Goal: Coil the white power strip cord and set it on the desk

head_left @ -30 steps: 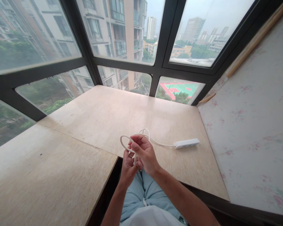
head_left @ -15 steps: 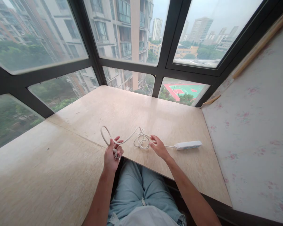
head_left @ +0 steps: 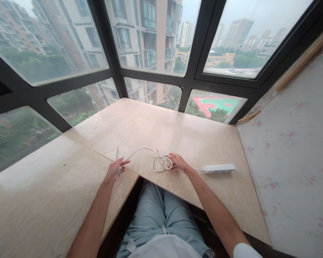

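Far L it's just bare counter (head_left: 37,193) w/ windows (head_left: 83,96) behind. Then the L hand (head_left: 115,169), out over the counter near the seam: it's closed on what looks like the plug (head_left: 120,170), w/ a couple fingers poking out to the R. Can't see the thumb well, so no idea exactly how it's pinched.

A bit of cord (head_left: 142,148) sticks up past those fingers, then the run goes R in one open arc, no crossings afaict. So that end looks sorted tbh. The middle's another story: a few loose loops crossing each other on the counter, prob the main bit left to do. Can't tell if there's a real knot or just coils.

R hand (head_left: 177,162) is right at the R edge of the loops, fingers bent around the cord. Touching it for sure imo, but whether it's pinched tight or just resting there, can't tell.

Past that hand a short straight bit of cord leads to the strip (head_left: 220,168), lying on the counter near the flowery wall (head_left: 293,161), w/ neither hand on it.
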The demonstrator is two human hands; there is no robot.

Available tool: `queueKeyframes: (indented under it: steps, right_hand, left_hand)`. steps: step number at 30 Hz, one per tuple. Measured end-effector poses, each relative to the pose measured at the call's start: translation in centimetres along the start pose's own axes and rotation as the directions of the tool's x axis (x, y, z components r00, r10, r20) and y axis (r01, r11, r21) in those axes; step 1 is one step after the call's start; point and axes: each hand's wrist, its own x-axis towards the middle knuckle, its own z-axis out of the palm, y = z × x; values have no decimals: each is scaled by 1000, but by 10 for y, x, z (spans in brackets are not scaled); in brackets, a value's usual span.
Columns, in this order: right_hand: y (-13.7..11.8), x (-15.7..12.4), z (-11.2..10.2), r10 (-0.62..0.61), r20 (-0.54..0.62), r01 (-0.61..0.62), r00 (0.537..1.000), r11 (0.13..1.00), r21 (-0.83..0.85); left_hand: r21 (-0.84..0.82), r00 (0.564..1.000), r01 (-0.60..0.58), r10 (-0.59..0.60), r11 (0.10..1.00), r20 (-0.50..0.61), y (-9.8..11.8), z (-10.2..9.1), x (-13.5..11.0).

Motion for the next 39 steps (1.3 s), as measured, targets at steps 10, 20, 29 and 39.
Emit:
queueKeyframes:
  steps: [10, 20, 29, 39]
  right_hand:
    - [-12, 23, 11, 6, 92, 29, 996, 926, -377]
    - [-7, 10, 0, -296, -164, 258, 941, 942, -215]
    - [3, -14, -33, -452, -467, 404, 760, 891, -205]
    - [2, -47, -65, -489, -353, 370, 798, 859, -353]
  left_hand:
    - [766, 890, -237, 450, 597, -75, -27, -13, 26]
    - [863, 725, -346, 688, 368, -3, -36, -13, 42]
    - [614, 765, -421, 626, 668, -156, -40, -22, 52]
    - [869, 731, -320, 682, 377, -27, -25, -20, 53]
